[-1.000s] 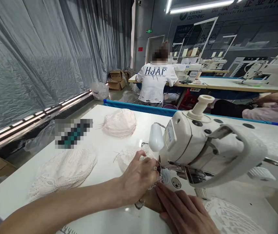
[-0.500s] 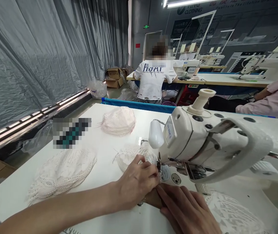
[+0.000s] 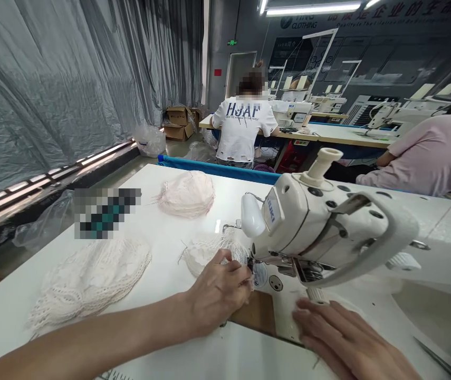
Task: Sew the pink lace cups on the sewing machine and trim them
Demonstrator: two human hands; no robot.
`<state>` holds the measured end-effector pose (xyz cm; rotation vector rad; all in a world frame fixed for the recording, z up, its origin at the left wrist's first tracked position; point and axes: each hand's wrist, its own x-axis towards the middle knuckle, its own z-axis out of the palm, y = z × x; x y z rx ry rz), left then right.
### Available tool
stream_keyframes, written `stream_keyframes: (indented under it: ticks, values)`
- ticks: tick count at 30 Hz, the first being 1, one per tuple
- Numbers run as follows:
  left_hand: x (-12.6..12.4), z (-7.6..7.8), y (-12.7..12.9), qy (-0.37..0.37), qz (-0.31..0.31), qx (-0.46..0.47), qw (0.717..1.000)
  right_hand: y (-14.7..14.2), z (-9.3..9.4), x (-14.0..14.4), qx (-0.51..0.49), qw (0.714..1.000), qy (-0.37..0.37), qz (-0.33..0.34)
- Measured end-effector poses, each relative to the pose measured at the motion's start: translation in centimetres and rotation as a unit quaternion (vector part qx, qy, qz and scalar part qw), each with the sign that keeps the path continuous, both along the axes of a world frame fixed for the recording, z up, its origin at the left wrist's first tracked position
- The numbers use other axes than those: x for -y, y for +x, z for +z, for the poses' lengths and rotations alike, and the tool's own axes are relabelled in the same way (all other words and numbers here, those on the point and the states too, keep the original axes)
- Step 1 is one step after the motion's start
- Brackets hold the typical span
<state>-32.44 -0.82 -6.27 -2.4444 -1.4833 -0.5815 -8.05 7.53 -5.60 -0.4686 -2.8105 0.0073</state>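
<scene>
Left of the sewing machine, a lace pile lies on the table. Nearer its needle, the left hand pinches white lace, fingers closed on it. Below the machine, the right hand rests flat, fingers spread, holding nothing.

The white T-shirt at top centre reads "HJAF". The wall sign above says "CLOTHING". The sewing machine bears "JUKI".
</scene>
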Motion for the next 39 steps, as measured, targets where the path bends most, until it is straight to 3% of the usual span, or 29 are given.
stream_keyframes:
  ticks: [4, 7, 9, 17, 28, 39]
  values:
    - [-0.2, -0.3, -0.2, 0.0, -0.007, 0.008, 1.0, -2.7, 0.4, 0.1, -0.006, 0.996, -0.074, 0.05]
    - [-0.3, -0.4, -0.3, -0.005, -0.008, 0.001, 1.0, -4.0, 0.3, -0.3, -0.019, 0.987, -0.159, 0.025]
    - [-0.3, -0.4, -0.4, -0.003, -0.011, 0.004, 1.0, -4.4, 0.0, -0.5, -0.05, 0.983, -0.176, 0.005]
    - [-0.3, -0.5, -0.4, -0.005, -0.011, 0.025, 1.0, -4.2, -2.4, -1.4, -0.119, 0.98, -0.152, -0.051]
    - [-0.2, -0.6, -0.2, -0.019, 0.004, 0.029, 0.999, -5.8, -1.3, 0.9, -0.111, 0.991, 0.056, 0.044]
    - [-0.1, -0.6, -0.5, -0.032, -0.011, 0.039, 0.999, -4.9, -2.3, 0.8, -0.057, 0.995, 0.03, 0.073]
